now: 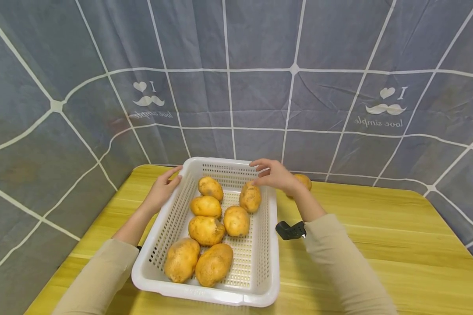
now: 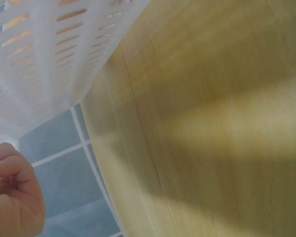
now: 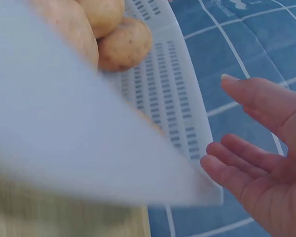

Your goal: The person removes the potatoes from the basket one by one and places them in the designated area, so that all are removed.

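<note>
A white perforated plastic basket [image 1: 272,262] stands on the table, with several potatoes [image 1: 206,230] lying inside it. At its far left side my left hand [image 1: 161,191] touches the outer edge of the rim with loosely bent fingers; some fingers are hidden. Over the far right rim is my right hand [image 1: 277,176], thumb and fingers spread apart with nothing between them. Just below its fingertips lies one potato [image 1: 250,197] in the basket. In the right wrist view the fingertips [image 3: 214,165] are at the basket's corner. Another potato [image 1: 302,180] is outside the basket, partly behind the right hand.
The wooden-look table [image 1: 386,227] extends to the right of the basket. A grey checked curtain [image 1: 260,100] hangs along the back and sides, close behind the basket's far end. A black strap [image 1: 290,230] is on the right wrist.
</note>
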`<act>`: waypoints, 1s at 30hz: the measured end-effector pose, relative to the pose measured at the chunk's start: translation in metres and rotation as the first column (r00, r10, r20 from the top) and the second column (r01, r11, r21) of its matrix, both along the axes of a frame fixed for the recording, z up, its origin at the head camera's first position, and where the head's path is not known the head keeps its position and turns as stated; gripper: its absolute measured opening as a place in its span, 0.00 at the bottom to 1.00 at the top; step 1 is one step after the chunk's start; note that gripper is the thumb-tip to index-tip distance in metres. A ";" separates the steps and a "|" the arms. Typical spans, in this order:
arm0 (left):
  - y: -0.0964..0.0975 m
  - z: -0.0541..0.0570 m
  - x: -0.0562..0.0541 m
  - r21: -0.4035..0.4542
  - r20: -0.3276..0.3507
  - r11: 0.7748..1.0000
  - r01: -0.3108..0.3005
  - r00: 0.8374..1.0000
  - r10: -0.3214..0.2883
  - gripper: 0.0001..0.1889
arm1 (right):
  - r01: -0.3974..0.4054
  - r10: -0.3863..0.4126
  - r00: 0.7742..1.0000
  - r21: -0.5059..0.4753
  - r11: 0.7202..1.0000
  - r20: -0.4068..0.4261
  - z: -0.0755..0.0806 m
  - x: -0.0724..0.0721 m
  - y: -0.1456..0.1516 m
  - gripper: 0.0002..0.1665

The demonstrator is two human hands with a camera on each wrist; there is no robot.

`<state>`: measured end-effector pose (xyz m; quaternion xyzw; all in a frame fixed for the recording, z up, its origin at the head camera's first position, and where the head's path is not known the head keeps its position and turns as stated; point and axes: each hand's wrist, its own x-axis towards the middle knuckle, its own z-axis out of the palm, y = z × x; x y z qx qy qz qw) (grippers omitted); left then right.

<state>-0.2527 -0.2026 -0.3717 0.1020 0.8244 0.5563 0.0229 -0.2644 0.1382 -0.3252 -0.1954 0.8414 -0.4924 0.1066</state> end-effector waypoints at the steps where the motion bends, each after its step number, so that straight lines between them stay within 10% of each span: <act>1: 0.000 -0.001 0.000 0.001 0.002 1.000 0.001 1.000 -0.001 0.28 | -0.005 0.005 1.000 0.003 1.000 0.000 -0.001 0.000 -0.003 0.33; 15: -0.002 -0.002 0.004 0.032 0.009 0.999 0.009 1.000 -0.009 0.27 | 0.078 -0.076 0.997 0.123 0.989 -0.020 -0.014 -0.007 -0.034 0.27; 30: 0.000 -0.001 0.000 0.023 -0.008 1.000 0.007 1.000 -0.007 0.26 | 0.090 0.006 0.982 0.494 0.865 -0.189 -0.023 -0.010 -0.050 0.32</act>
